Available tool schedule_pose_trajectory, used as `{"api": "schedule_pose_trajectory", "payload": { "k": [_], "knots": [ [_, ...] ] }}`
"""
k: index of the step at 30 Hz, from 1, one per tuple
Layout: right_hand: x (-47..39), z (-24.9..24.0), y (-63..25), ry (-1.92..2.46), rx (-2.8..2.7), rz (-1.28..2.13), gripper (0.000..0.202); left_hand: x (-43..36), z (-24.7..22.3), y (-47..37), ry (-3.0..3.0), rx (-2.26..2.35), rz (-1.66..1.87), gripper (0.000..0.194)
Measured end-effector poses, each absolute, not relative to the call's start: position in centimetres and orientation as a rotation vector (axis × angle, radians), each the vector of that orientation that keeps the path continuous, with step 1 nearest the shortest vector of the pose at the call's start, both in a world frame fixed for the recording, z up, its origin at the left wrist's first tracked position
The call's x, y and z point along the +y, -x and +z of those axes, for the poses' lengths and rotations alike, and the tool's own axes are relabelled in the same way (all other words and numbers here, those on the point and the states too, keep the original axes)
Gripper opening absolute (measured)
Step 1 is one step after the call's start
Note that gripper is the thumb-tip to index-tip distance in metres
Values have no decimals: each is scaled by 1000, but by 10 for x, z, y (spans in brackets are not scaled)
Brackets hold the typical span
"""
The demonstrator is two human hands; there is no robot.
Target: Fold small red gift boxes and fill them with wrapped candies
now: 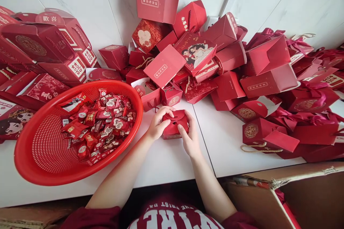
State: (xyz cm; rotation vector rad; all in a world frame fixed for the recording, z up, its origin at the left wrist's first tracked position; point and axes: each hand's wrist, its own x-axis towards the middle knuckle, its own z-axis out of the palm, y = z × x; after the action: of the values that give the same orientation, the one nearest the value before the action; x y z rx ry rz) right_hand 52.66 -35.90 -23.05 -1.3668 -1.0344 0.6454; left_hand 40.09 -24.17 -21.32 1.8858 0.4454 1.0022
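A small red box [172,134] sits on the white table between my two hands, its top flaps folded over with a small hole in the middle. On the box's left side, my left hand [160,123] has its fingers curled over the back edge and its thumb on the top. My right hand [189,134] grips the opposite side, thumb on the top flap and fingers along the side. Left of my hands stands a red plastic basket [32,168] with wrapped candies [107,125] heaped towards its right side.
Red gift boxes [163,66] are piled along the tiled wall behind my hands. More boxes stand at the left [37,43] and right [266,82]. An open cardboard carton [309,200] is below the table's front edge at the lower right.
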Motion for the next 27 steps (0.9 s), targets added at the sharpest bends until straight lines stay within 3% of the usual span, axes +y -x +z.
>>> {"api": "schedule_pose_trajectory", "payload": {
  "k": [10, 18, 27],
  "knots": [
    [-359, -232, -527, 1387, -1049, 626, 42, -237, -216, -403, -1917, 540, 1006, 7],
    [-357, -231, -528, 1381, -1051, 620, 41, -234, -217, -402, -1874, 575, 949, 6],
    [-361, -227, -526, 1444, -1041, 411, 27, -236, -213, -401, -1852, 533, 989, 11]
  ]
}}
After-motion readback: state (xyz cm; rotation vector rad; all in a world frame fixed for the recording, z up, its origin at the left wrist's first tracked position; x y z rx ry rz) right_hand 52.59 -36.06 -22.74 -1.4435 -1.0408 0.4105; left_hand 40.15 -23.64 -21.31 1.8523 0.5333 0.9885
